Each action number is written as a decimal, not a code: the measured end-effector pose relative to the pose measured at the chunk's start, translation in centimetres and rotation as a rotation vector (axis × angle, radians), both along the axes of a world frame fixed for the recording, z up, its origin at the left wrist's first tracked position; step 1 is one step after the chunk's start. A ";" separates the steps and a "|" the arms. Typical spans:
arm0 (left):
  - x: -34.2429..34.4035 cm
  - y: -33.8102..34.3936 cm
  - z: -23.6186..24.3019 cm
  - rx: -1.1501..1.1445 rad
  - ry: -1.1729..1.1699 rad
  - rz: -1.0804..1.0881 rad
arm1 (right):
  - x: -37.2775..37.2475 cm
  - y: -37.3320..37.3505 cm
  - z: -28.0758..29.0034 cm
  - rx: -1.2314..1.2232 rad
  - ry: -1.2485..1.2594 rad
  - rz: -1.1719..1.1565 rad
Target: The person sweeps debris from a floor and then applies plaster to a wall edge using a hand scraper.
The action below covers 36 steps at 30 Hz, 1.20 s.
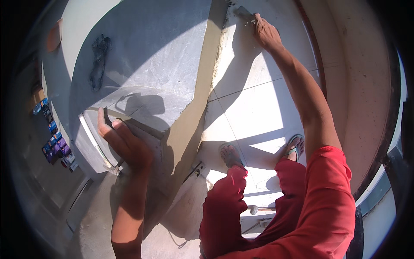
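My right hand (266, 33) is closed round a scraper with a flat, dark metal blade (243, 13), far forward over the white tiled floor (248, 101). The blade is close to the foot of a raw mortar edge (194, 100), where small crumbs lie along the joint. The scraper's handle is mostly hidden in my fingers. My left hand (127, 144) is raised with its fingers stretched out and holds nothing. It hangs over the near corner of a grey tiled surface (172, 56). Whether it touches that surface, I cannot tell.
A crumpled black item (99, 62) lies on the grey tiles. Blue and purple packets (56, 140) are at the far left. My sandalled feet (295, 146) stand on the white tiles. A pale curved wall (358, 95) borders the right side. Hard shadows cross the floor.
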State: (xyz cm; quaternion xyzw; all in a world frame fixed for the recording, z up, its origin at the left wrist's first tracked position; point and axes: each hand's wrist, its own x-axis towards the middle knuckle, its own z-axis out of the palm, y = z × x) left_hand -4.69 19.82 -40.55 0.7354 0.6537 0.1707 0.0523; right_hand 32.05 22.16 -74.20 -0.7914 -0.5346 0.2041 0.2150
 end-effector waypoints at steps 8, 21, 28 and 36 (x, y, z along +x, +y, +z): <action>0.9 -0.7 0.1 0.051 0.063 0.078 | 3.7 5.6 -5.9 0.154 -0.244 0.286; -0.9 -0.2 -1.2 0.120 0.048 0.053 | 6.2 5.3 -1.6 -0.009 -0.229 0.477; -1.7 -0.6 -0.8 0.165 0.100 0.084 | 4.3 4.5 -1.3 0.111 -0.191 0.396; -2.2 -0.8 -1.1 0.157 0.072 0.067 | 2.9 3.6 -0.8 0.021 -0.242 0.438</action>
